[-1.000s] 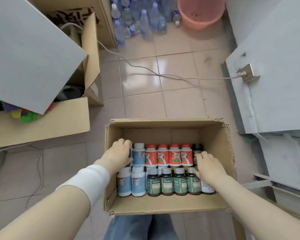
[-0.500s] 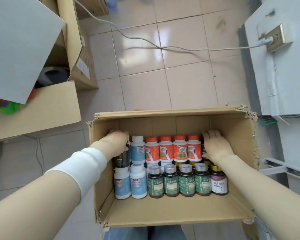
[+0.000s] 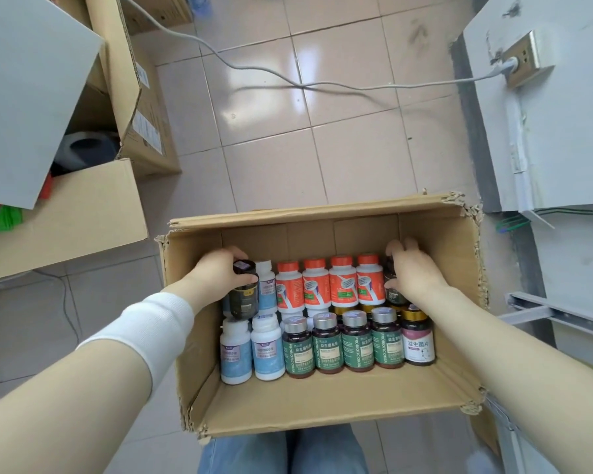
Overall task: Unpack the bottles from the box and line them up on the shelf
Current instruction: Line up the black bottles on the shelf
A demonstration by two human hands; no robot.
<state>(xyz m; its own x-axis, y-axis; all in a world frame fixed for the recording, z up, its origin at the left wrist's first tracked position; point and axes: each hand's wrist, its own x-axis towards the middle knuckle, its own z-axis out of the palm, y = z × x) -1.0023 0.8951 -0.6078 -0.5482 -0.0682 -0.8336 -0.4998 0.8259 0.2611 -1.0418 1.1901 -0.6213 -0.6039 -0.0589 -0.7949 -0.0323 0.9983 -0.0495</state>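
Note:
An open cardboard box point(image 3: 322, 405) on the floor holds several upright bottles. My left hand point(image 3: 216, 271) grips a dark bottle point(image 3: 243, 295) at the back left corner, lifted a little above its neighbours. At the back right, my right hand point(image 3: 411, 271) curls round another dark bottle point(image 3: 392, 289), mostly hidden under the fingers. Between the hands stand several orange-capped white bottles point(image 3: 329, 282). The front row has white bottles with blue labels point(image 3: 250, 347), green-labelled dark bottles point(image 3: 343, 343) and one gold-capped bottle point(image 3: 418, 340).
Open cardboard boxes point(image 3: 83, 206) stand at the left under a grey board point(image 3: 24, 97). A grey cable point(image 3: 288, 77) crosses the tiled floor to a socket point(image 3: 524, 59) on the grey unit at the right. Metal rails point(image 3: 555, 309) lie at the right.
The view has tilted down and closer to the box. Both hands reached to the back corners; the left hand has raised a dark bottle out of its row.

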